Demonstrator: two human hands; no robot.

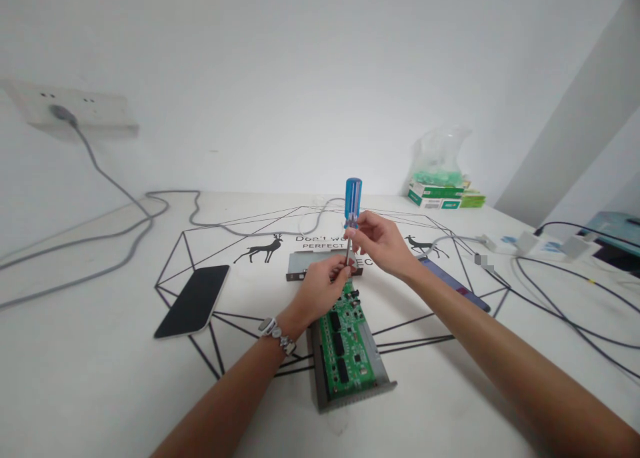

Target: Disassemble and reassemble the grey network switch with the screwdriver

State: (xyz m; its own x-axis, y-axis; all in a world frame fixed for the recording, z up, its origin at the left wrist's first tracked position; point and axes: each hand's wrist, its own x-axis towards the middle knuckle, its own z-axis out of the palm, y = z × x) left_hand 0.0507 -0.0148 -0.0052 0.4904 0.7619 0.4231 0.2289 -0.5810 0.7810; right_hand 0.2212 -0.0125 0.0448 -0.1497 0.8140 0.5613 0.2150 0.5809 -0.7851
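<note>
My right hand (377, 239) is closed around the lower part of a screwdriver (353, 201) with a clear blue handle, which stands upright with its shaft pointing down. My left hand (323, 285) is closed in a pinch at the lower end of that shaft; what sits between the fingertips is too small to make out. Below and partly under my left hand lies a green circuit board (347, 348) in an open grey metal casing (375, 351). Just behind my hands a grey metal cover (300, 261) rests on the table, partly hidden by them.
A dark-screened phone (194, 301) lies to the left, another phone (455, 285) behind my right forearm. Grey cable (135, 245) runs from the wall socket (75, 108) across the table (100, 378). White adapters (535, 245) with black cords sit right; boxes (435, 195) under a plastic bag stand at the back.
</note>
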